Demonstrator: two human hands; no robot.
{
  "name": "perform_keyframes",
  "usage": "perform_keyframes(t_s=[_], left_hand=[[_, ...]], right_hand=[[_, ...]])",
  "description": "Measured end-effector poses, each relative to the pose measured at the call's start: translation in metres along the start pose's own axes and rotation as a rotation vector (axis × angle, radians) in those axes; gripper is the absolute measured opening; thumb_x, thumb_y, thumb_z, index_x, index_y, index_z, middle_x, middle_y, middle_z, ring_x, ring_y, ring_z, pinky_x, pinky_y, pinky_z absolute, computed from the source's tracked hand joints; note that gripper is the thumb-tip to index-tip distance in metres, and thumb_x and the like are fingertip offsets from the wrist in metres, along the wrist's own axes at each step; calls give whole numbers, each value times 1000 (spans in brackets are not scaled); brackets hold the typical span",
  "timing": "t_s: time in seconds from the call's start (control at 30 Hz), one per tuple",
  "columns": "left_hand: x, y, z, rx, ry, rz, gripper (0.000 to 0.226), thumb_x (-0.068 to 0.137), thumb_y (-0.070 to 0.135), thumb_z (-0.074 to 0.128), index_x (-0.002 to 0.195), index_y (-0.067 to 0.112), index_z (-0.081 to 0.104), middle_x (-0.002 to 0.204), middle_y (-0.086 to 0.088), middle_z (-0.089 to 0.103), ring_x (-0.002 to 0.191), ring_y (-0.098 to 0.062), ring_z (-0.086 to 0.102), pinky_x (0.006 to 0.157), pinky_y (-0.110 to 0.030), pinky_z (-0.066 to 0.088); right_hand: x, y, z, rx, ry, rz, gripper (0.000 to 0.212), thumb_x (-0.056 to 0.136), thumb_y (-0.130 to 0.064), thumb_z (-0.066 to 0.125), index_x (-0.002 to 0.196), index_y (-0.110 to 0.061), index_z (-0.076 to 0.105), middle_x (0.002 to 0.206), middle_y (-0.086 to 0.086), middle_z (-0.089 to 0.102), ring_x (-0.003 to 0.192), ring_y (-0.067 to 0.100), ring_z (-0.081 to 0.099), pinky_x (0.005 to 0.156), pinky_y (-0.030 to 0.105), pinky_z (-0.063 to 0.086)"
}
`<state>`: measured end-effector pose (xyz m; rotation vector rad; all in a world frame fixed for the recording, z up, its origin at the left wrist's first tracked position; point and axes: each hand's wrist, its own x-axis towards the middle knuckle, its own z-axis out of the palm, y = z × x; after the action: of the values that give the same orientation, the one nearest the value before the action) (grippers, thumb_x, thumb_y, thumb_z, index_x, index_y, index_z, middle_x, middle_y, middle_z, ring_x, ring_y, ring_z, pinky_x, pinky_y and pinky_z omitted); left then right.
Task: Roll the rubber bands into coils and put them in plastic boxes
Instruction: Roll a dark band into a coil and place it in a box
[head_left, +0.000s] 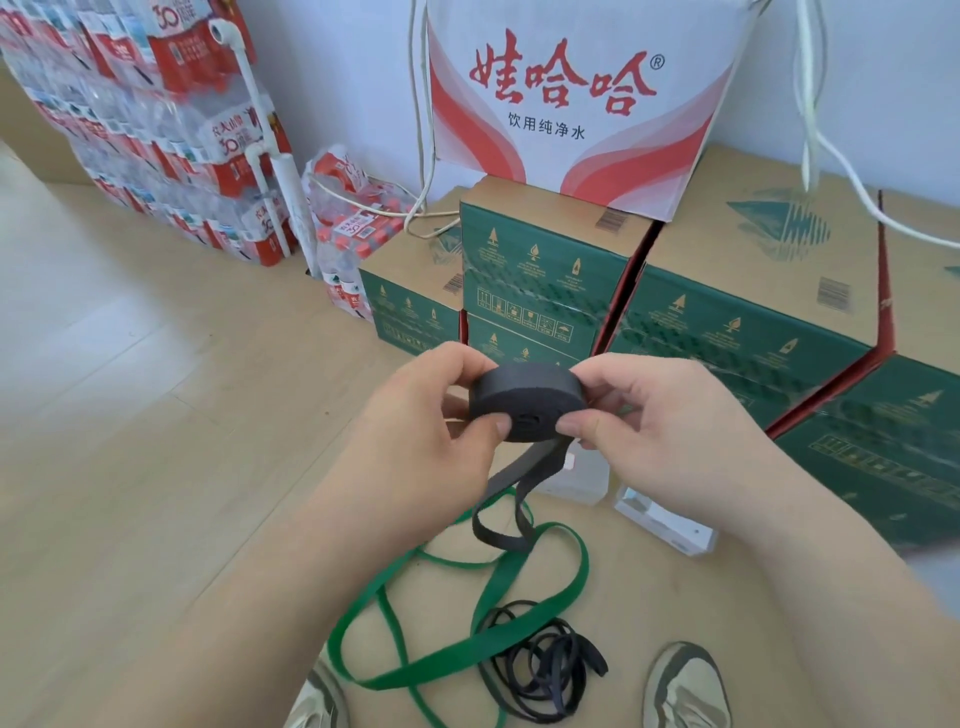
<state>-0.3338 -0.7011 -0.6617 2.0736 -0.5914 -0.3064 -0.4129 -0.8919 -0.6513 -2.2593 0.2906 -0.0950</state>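
A half-wound coil of dark grey rubber band (524, 400) is held in mid-air, above the floor (156, 467), between two bare hands. It is gripped on one side by the left hand (415, 415) and on the other by the right hand (660, 415), with both thumbs pressed against its near face and the fingers curled behind it. The band's unwound tail (511, 499) is seen hanging down in a loop beneath the coil. A wide green band (498, 623) is spread loosely over the floor below, and a tangle of thin black bands (540, 670) is lying partly under it. Two clear plastic boxes (660, 519) are set on the floor just beyond the right hand, beside stacked green cartons (727, 322). Two grey shoes (685, 686) are visible at the bottom edge.
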Motion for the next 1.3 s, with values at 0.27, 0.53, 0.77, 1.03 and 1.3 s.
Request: perform_keyframes(t_s=[0.27,0.53,0.77,1.03,1.3], left_hand=[[-8,10,10,578,-6,257,19,94,31,63,113,31,59,102,9,49,91,-17,51,71,-37,50],[3,3,0,375,32,164,16,92,26,67,104,34,61,97,11,55,83,-11,56,74,-37,50],[2,1,-6,72,64,18,18,94,20,67,100,34,57,90,19,65,84,-3,59,65,-13,46],[5,-4,-6,387,43,-1,30,94,30,66,122,32,56,113,12,58,99,-14,59,85,-39,56],[3,1,0,540,-50,213,27,93,23,63,117,34,58,107,11,60,100,-19,56,84,-39,48]], right_hand=[[-5,-18,21,-536,-51,-53,6,97,-26,57,103,-27,57,100,-7,57,97,20,58,85,40,52],[-3,-11,15,-188,110,-10,24,83,-30,80,103,-38,69,89,-19,63,78,3,58,74,24,48],[3,-6,2,-19,75,73,19,91,-21,73,98,-39,75,78,-12,75,79,15,72,78,28,57],[2,-6,6,-26,47,49,11,88,-27,77,86,-32,67,78,-4,75,48,4,50,52,15,41],[1,-8,17,-222,23,-65,13,87,-25,77,87,-29,64,84,-12,66,79,11,62,74,32,52]])
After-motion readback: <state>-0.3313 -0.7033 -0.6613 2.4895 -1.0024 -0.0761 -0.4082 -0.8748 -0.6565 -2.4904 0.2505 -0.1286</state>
